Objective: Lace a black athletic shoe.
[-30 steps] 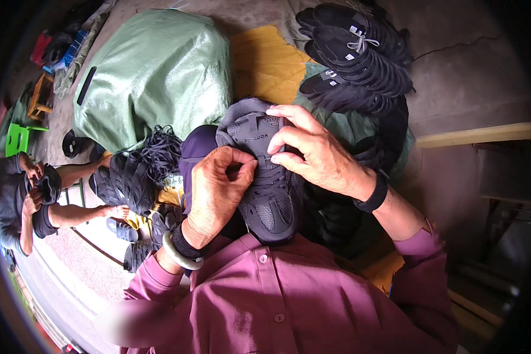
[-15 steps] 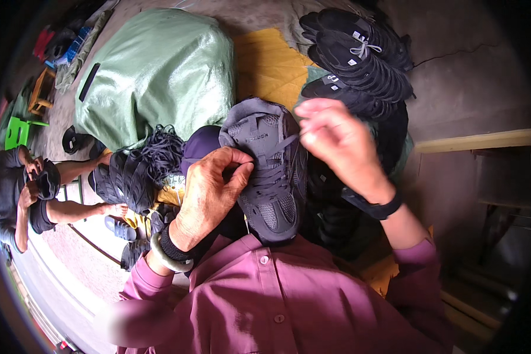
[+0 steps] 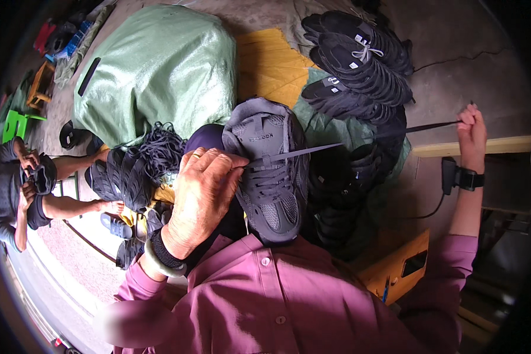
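A dark grey sneaker [image 3: 271,203] rests upright in front of my body, toe toward me, partly laced. My left hand [image 3: 200,192] is closed in a pinch at its left eyelet edge, on the flat dark shoelace there. From the tongue the shoelace [image 3: 310,150] runs tight to the far right. Out there my right hand [image 3: 472,127], its arm stretched sideways, grips the lace near its tip. What lies right under the left fingertips is hidden.
Black shoes [image 3: 360,65] are stacked at the back right. Loose laces [image 3: 162,147] lie over more black shoes [image 3: 121,180] at left. A green woven sack [image 3: 159,71] stands behind. An orange-brown board [image 3: 389,274] holds a dark phone-like object. At far left a person [image 3: 17,189] handles a dark shoe.
My right hand has swung from beside the sneaker out to the far right, drawing the shoelace out straight. My left hand stays at the eyelets, its back turned up more.
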Demonstrator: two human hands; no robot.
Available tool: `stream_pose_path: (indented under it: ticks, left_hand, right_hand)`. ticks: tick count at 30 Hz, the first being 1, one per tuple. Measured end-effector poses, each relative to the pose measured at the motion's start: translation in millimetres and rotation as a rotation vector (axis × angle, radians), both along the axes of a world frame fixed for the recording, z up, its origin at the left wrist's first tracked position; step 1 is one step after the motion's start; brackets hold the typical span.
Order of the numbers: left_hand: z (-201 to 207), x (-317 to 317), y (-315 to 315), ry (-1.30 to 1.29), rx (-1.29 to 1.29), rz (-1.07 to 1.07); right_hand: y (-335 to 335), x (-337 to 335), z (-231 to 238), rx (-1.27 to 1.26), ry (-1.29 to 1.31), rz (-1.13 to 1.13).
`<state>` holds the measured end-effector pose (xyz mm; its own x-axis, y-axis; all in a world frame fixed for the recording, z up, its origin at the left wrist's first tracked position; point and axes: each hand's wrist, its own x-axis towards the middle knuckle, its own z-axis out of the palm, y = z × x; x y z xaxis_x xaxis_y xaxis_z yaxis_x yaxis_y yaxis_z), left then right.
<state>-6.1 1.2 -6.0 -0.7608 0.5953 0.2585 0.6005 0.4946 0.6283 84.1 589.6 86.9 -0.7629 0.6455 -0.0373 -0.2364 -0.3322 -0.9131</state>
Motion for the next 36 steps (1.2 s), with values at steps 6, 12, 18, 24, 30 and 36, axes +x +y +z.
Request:
stream_pose_path:
  ticks: [6, 12, 18, 24, 30, 36]
  left_hand:
    - [-11.1, 0.8, 1.6, -0.175, 0.143, 0.04]
    - [-15.0, 0.1, 0.4, -0.185, 0.178, 0.084]
    - [-16.6, -9.3, -5.1, -0.259, 0.033, 0.098]
    - [-26.7, -13.5, -11.4, -0.571, 0.242, 0.192]
    - [-31.1, -19.6, -19.2, -0.707, 0.5, 0.258]
    - [-11.7, -8.0, -16.9, -0.24, 0.168, 0.233]
  right_hand:
    - [88.9, 20.5, 37.4, 0.147, -0.05, -0.163]
    - [106.2, 20.7, 73.8, 0.47, -0.131, -0.252]
    - [87.2, -8.9, 132.2, 0.803, -0.092, -0.373]
    - [31.4, -32.3, 90.2, 0.588, -0.233, -0.138]
    - [-49.2, -48.1, 4.8, 0.451, -0.34, -0.011]
    - [-78.9, -56.8, -13.1, 0.453, -0.358, 0.168]
